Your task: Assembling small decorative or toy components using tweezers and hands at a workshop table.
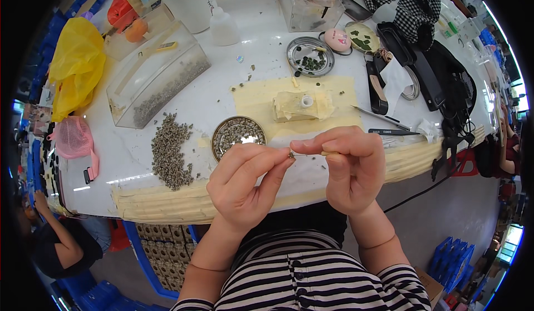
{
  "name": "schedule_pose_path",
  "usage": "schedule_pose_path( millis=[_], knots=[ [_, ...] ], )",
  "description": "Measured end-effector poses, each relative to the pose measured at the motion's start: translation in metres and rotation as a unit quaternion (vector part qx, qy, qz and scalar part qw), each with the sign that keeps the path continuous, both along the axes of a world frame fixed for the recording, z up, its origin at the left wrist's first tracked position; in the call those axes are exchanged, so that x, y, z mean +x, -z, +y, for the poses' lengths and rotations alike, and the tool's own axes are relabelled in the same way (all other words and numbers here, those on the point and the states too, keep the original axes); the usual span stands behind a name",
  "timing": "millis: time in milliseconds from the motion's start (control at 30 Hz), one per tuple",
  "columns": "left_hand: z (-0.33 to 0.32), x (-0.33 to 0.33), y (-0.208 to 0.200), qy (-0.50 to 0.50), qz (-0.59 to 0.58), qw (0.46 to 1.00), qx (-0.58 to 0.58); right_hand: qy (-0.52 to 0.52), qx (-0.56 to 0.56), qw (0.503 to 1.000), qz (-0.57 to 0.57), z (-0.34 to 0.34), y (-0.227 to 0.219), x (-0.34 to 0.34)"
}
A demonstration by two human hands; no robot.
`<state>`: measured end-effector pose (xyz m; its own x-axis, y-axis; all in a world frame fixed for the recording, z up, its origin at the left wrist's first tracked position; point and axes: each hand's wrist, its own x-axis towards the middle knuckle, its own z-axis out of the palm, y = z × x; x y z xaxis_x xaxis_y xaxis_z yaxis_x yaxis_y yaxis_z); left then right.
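Note:
Between the thumb and index finger of my left hand (242, 180) is a small metal part (291, 155). My right hand (356, 166) pinches a thin tool with a pale yellow grip (330, 153), its kind too small to tell. The tool's fine end points left at the metal part, and my right index finger reaches almost to my left fingertips. Just beyond my left hand stands a round metal dish (236, 132) filled with similar small metal parts. A loose pile of such parts (171, 152) lies to its left.
A tape-wrapped block (303, 106) with a white nozzle sits ahead. Behind it is a round tin (310, 56) with dark green bits. Tweezers (392, 132) lie at the right, a clear bin (158, 77) of parts at the left. Yellow tape covers the table's front edge (161, 204).

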<state>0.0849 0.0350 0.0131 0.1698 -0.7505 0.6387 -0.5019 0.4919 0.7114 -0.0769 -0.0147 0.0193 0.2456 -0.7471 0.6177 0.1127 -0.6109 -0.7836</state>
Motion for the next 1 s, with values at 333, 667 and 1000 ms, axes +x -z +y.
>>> schedule_pose_path(
  millis=[333, 667, 1000],
  knots=[
    [0.001, 0.000, 0.000, -0.002, -0.001, 1.000, 0.001, 0.164, -0.043, 0.983, 0.064, -0.032, -0.012, -0.004],
    [0.002, 0.001, 0.002, -0.014, -0.002, 1.000, -0.012, 0.264, -0.148, 0.918, 0.256, -0.035, -0.013, 0.000],
    [0.000, 0.001, 0.003, -0.015, -0.044, 0.997, -0.054, -0.081, 0.207, 0.974, 0.052, 0.008, 0.002, 0.000]
  ],
)
